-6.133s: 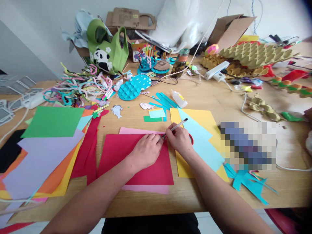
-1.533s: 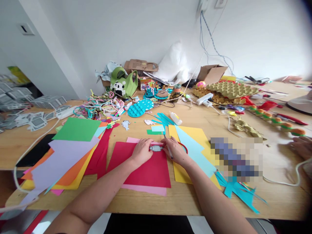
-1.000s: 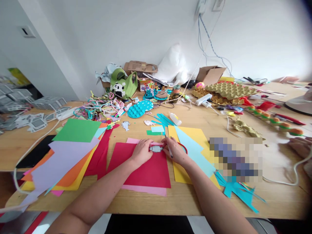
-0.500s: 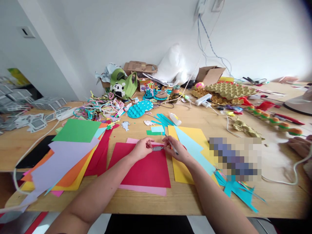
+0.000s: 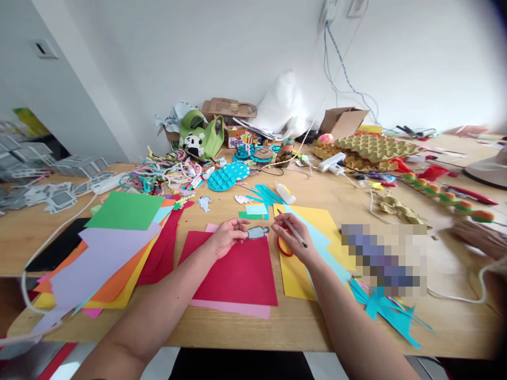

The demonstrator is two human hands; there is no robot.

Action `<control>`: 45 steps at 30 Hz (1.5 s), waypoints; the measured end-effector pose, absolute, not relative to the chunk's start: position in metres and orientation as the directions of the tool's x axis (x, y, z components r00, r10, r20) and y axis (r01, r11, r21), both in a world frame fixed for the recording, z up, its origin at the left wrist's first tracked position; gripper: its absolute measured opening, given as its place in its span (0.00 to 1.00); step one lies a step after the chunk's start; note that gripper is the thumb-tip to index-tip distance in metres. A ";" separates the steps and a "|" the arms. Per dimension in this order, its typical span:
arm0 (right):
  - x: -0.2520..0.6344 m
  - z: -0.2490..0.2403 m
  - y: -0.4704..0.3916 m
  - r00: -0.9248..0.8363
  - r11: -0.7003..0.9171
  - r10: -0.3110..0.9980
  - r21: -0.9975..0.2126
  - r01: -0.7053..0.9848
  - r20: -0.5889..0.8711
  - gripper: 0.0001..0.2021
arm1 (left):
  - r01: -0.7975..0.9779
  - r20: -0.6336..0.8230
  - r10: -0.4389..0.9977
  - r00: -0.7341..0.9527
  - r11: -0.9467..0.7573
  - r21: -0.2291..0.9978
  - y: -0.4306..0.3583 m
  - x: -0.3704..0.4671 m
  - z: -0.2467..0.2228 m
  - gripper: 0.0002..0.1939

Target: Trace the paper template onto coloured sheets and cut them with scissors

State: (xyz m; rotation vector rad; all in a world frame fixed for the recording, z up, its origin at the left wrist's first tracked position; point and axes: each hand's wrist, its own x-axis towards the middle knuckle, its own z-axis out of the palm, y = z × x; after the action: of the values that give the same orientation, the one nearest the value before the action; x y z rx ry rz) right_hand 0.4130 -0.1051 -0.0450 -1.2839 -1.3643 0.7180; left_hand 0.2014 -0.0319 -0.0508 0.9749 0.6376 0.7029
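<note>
My left hand (image 5: pixel 231 237) pinches one end of a small grey-blue paper cutout (image 5: pixel 257 232) with a dark outline, over the upper edge of a red sheet (image 5: pixel 235 274). Just right of the cutout, my right hand (image 5: pixel 292 236) holds a pen (image 5: pixel 293 230) slanting across its fingers, apart from the cutout. A red ring-shaped handle (image 5: pixel 283 247) shows beneath that hand, on a yellow sheet (image 5: pixel 293 279). Beyond the hands lie two small fish cutouts (image 5: pixel 205 203), a light blue paper piece (image 5: pixel 256 209) and a glue bottle (image 5: pixel 285 193).
Coloured sheets (image 5: pixel 106 248) are stacked at the left beside a black flat object (image 5: pixel 59 247). Blue scraps (image 5: pixel 384 311) lie at the right front. Egg trays (image 5: pixel 376 146), a green bag (image 5: pixel 202 137) and a white cable (image 5: pixel 447 294) are around. Another person's hand (image 5: pixel 481 237) rests far right.
My right hand has moved off the cutout and slightly up and right, with the pen. The cutout now shows its broad face, held by my left hand alone.
</note>
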 end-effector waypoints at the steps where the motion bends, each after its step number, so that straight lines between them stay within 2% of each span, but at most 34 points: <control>1: 0.412 -0.045 -0.106 0.119 0.247 0.950 -0.927 0.281 0.289 0.12 | -0.230 -0.164 0.756 0.633 0.386 0.893 -0.033 0.202 -0.051 0.23; 5: 0.409 -0.043 -0.108 0.047 0.223 0.969 -0.945 0.238 0.241 0.11 | -0.204 -0.171 0.735 0.656 0.391 0.898 -0.036 0.204 -0.051 0.21; 14: 0.406 -0.041 -0.107 0.121 0.146 0.981 -0.989 0.032 0.149 0.15 | -0.179 -0.182 0.736 0.652 0.382 0.907 -0.036 0.204 -0.055 0.23; 21: 0.404 -0.044 -0.107 0.135 0.114 0.984 -0.993 0.038 0.118 0.16 | -0.217 -0.169 0.744 0.646 0.391 0.894 -0.038 0.205 -0.051 0.23; 24: 0.402 -0.046 -0.106 0.142 0.109 0.983 -0.994 0.031 0.112 0.16 | -0.253 -0.155 0.779 0.607 0.375 0.892 -0.039 0.206 -0.049 0.23; 27: 0.404 -0.044 -0.102 0.230 0.100 0.968 -0.994 0.036 0.105 0.15 | -0.313 -0.121 0.840 0.528 0.326 0.892 -0.038 0.206 -0.049 0.22; 31: 0.414 -0.034 -0.082 0.388 0.067 0.915 -0.990 0.122 0.110 0.15 | -0.338 -0.071 0.927 0.368 0.205 0.919 -0.036 0.207 -0.049 0.19; 36: 0.411 -0.034 -0.018 0.451 -0.002 0.876 -0.934 0.358 0.171 0.13 | -0.265 -0.045 0.983 0.180 0.092 0.960 -0.033 0.207 -0.051 0.18; 41: 0.387 -0.052 0.044 0.445 -0.067 0.876 -0.867 0.494 0.186 0.09 | -0.152 0.022 0.984 0.174 0.005 0.988 -0.033 0.205 -0.055 0.19; 45: 0.379 -0.045 0.051 0.340 -0.029 0.908 -0.774 0.632 0.245 0.09 | -0.066 0.079 0.972 0.221 -0.066 0.996 -0.032 0.204 -0.057 0.18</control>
State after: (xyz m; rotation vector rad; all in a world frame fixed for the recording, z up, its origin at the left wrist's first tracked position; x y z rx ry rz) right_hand 0.3793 0.0510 -0.0449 -1.7461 -1.3773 0.4034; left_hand 0.2036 -0.0320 -0.0573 1.3175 0.9643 1.1200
